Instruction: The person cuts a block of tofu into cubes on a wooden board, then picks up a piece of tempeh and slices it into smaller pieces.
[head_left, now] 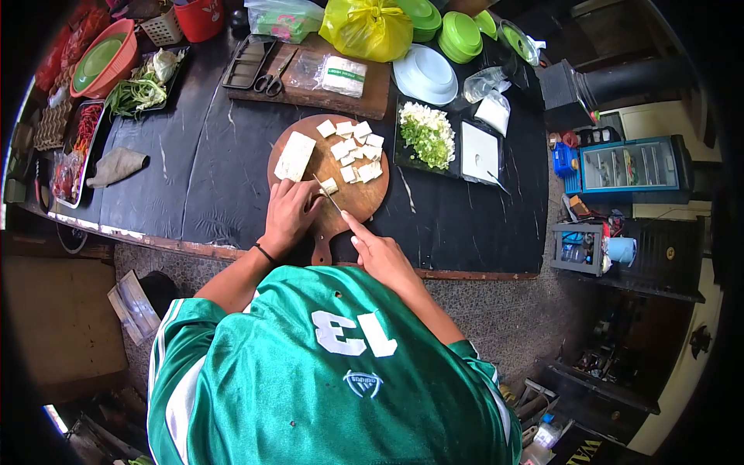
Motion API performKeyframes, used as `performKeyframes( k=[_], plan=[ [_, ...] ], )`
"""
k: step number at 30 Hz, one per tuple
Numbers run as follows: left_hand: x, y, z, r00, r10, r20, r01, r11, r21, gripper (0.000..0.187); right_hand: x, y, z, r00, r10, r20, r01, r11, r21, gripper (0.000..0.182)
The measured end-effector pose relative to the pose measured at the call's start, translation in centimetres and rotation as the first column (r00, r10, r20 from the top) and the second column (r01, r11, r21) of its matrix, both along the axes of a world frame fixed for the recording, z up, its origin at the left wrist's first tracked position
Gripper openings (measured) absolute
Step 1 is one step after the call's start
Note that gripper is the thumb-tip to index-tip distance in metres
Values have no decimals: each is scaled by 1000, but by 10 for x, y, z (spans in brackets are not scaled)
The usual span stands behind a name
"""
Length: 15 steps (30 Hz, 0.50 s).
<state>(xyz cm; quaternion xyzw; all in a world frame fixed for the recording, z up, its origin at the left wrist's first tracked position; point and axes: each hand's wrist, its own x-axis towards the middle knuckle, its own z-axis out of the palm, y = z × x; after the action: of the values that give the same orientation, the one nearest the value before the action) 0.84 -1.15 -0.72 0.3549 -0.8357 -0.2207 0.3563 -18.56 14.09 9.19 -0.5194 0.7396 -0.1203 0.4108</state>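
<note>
A round wooden cutting board point(283, 147) with a handle lies at the table's front edge. On it rests a white block of what looks like tempeh point(295, 157), beside several cut cubes point(358, 151). My right hand point(382, 254) grips a knife point(328, 195), index finger stretched forward along it, blade angled up and left next to a small cut piece point(328, 186). My left hand point(289, 213) is at the near end of the block with its fingers curled in. What those fingers press or hold is partly hidden.
Behind the board, a thick wooden board point(302, 99) bears scissors point(274, 77) and a wrapped white pack point(343, 76). To the right stand a tray of chopped greens point(425, 136) and a white tray point(480, 152). A cloth point(116, 167) lies left, near a chilli tray point(83, 147).
</note>
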Motion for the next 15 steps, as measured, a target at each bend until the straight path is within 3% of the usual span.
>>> performKeyframes(
  k=[7,13,15],
  plan=[
    [4,-2,1,998,-57,21,58,997,-44,34,6,0,-16,996,33,-83,-38,998,-59,63],
    [2,0,4,999,-30,33,30,999,-14,36,5,21,-30,999,-33,2,33,995,-99,66],
    [3,0,6,998,-41,40,45,995,-86,32,5,23,-31,996,-63,64,68,994,-87,67]
  ],
)
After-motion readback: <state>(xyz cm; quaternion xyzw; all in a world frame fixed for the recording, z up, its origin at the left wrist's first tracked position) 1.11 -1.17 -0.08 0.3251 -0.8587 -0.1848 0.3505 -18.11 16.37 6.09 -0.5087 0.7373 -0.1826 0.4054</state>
